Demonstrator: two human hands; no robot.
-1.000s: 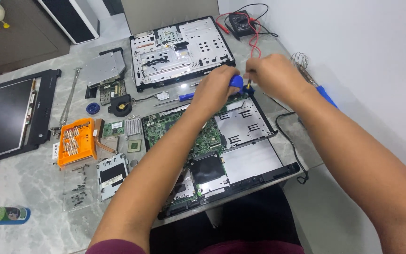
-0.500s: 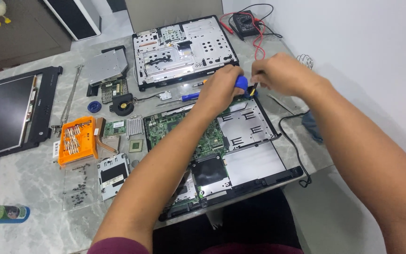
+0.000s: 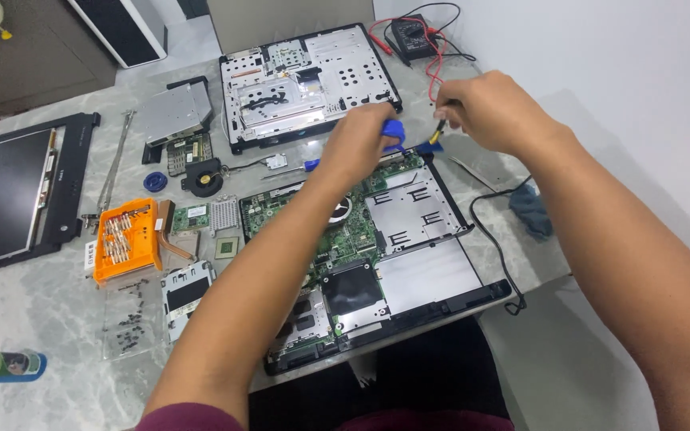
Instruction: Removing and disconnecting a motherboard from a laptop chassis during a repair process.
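Left hand (image 3: 361, 142) curled shut around a blue tool handle (image 3: 394, 130) over the opened laptop base's (image 3: 425, 275) far corner; right hand (image 3: 493, 112) pinches a slim yellow-tipped screwdriver (image 3: 436, 134). Light, stiff tools; the exposed motherboard (image 3: 337, 231) looks fragile, so grip handles only.

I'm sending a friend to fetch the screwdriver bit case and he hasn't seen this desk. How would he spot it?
Start at the opened laptop base in the middle of the grey marble table, then look to its left, past the small loose chips. The bit case lies flat there, just right of the removed screen panel. It is the only bright orange thing on the table, with rows of metal bits inside.
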